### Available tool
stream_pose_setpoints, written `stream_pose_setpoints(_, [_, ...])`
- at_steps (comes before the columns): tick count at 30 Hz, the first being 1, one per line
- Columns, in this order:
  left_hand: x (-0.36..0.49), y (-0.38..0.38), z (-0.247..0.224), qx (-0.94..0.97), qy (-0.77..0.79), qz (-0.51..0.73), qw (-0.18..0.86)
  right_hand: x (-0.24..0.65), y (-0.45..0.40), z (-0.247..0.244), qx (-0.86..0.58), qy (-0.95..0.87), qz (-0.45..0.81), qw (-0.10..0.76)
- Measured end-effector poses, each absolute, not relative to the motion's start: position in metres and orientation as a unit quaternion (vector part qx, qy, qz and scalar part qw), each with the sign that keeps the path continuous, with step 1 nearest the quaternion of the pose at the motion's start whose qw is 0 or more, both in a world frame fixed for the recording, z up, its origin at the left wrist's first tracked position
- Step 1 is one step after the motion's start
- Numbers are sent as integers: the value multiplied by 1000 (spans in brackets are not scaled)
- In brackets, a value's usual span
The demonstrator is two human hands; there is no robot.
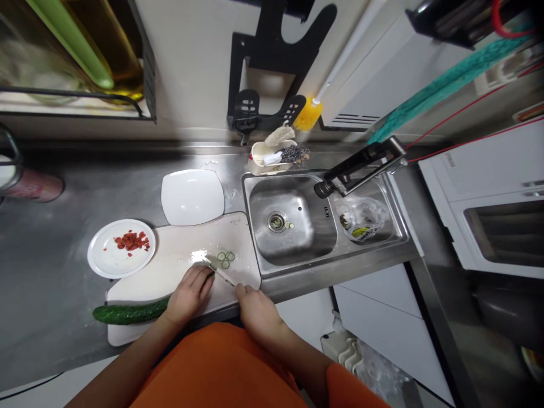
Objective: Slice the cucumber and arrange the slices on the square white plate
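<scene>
"So, what do the hands hold?"

"The right hand (256, 313) is closed around the handle of a small knife (222, 275), whose blade points forward and left. The left hand (189, 293) is curled over one end of a long green cucumber (131, 312), probably to pin it down, with the fingers bent beside the blade."

"Where is the cucumber exactly?"

"On the near side of a white cutting board (164, 258). It runs leftward from under the left hand, and its far tip passes the board's edge, over the metal counter (46, 272). Three thin slices (225, 264) lie just beyond the knife, seemingly out of its way."

"And further out?"

"A round plate (109, 261) of chopped red bits (132, 241) sits to the left, and a white square dish (192, 197) behind the board, both presumably placed for easy reach. The sink (293, 249) is to the right, with a plastic bag (370, 215) in its smaller basin."

"What can't you make out?"

"The fist covers the knife handle. Fingers hide the cucumber's near end, so I can't tell whether the blade touches it. The bag's contents are unclear, and a shelf (148, 79) at upper left is cut off."
</scene>
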State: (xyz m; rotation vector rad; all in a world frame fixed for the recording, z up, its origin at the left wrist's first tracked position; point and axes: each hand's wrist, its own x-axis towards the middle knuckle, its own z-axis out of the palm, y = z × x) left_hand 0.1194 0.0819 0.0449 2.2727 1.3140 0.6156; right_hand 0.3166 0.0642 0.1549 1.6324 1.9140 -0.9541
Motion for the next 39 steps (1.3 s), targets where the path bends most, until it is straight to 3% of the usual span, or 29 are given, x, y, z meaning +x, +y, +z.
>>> stream_pose_setpoints(21, [121,81,47,824,480,200,228,294,75,113,594,717,-320,175])
stream_pose_setpoints(32, [110,61,68,810,539,65,223,314,72,127,624,668,-354,201])
stream_pose_setpoints(39, [67,60,96,740,622,159,201,316,73,133,616,676,-349,205])
